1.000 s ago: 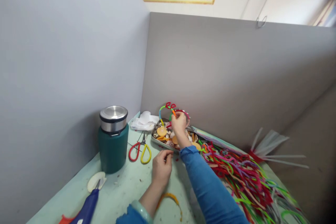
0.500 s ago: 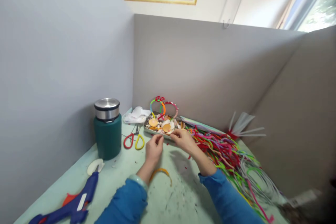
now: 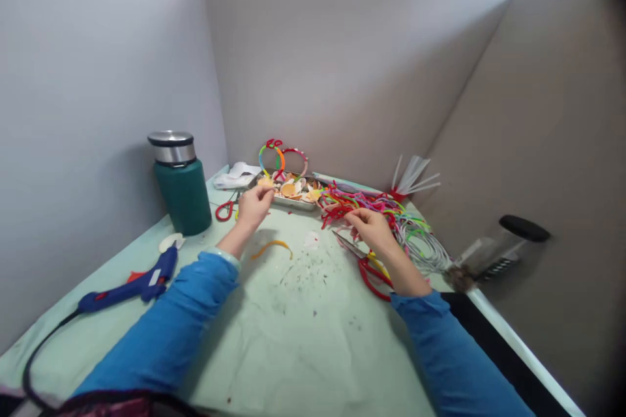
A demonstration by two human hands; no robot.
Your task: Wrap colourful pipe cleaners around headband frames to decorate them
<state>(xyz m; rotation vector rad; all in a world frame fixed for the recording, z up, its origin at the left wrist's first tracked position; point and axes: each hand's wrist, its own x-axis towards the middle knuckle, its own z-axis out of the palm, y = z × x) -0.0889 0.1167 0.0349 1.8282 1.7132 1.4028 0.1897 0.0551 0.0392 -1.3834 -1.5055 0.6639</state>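
My left hand [image 3: 257, 205] is in a pinch at the front left edge of the metal tray [image 3: 303, 205] of shells; whatever sits between its fingertips is too small to make out. My right hand [image 3: 376, 234] also pinches, at the near edge of a pile of coloured pipe cleaners [image 3: 357, 199]; its fingertips hide what they may hold. Under that hand lie scissors [image 3: 374, 283] with red and yellow handles, blades pointing up and left. A curved orange-yellow pipe cleaner [image 3: 276, 243] rests on the table between my arms.
On the left stand a green thermos [image 3: 183, 199] and a blue glue gun [image 3: 156, 277] with its cord. Pliers with a red handle [image 3: 225, 211] show behind my left hand. Two pipe-cleaner rings [image 3: 272, 158] stand in the tray. Clear glue sticks [image 3: 413, 172] and a clear container [image 3: 503, 251] are right.
My hands have moved apart, the left to the tray's left side, the right to the pipe cleaners. The view has tilted down and right, bringing the scissors into sight.
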